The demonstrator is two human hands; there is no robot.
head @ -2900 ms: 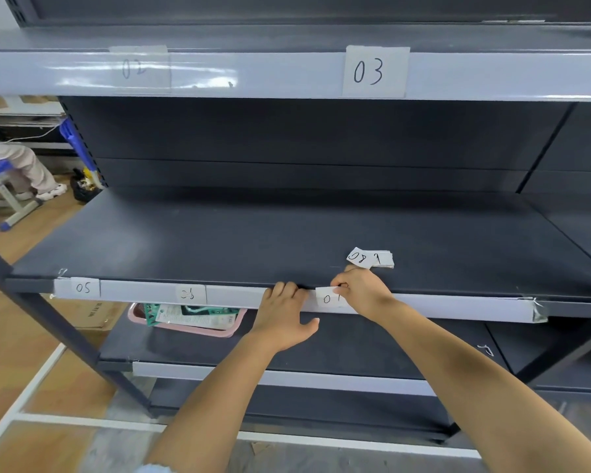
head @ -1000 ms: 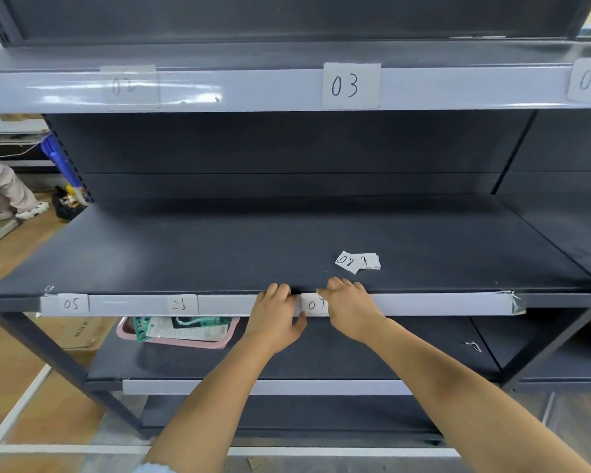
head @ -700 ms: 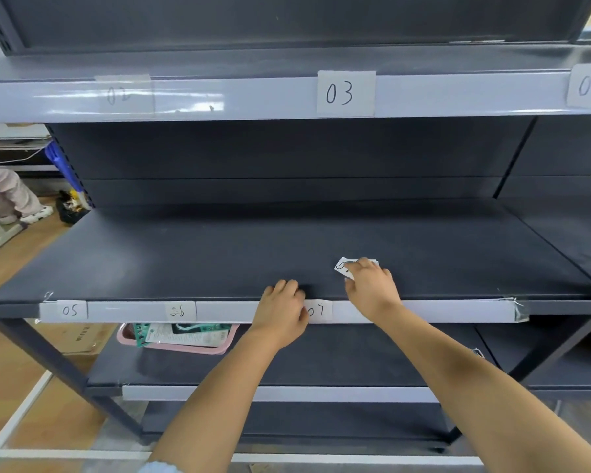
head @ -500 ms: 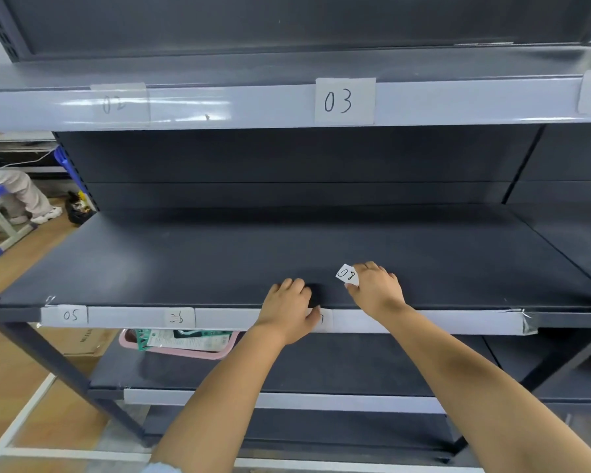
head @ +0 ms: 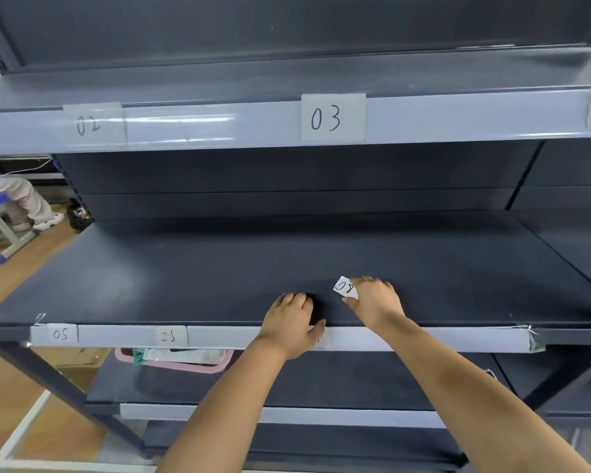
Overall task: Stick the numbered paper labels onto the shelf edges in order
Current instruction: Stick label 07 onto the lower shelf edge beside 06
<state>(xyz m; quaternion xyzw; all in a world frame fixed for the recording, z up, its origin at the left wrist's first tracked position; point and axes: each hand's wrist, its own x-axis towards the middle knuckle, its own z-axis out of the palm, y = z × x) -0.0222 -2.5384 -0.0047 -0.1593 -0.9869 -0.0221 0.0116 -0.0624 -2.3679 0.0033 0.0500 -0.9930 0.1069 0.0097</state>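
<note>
Label 08 (head: 344, 287) lies on the middle shelf (head: 185, 274), behind its front edge (head: 423, 339); labels 05 (head: 60, 334) and 06 (head: 168, 335) sit left along that edge.

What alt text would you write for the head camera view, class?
A person's right hand holds a paper label marked 08 over a dark shelf, while the left hand rests on its front edge. Labels 05 and 03 are already stuck on.
</note>
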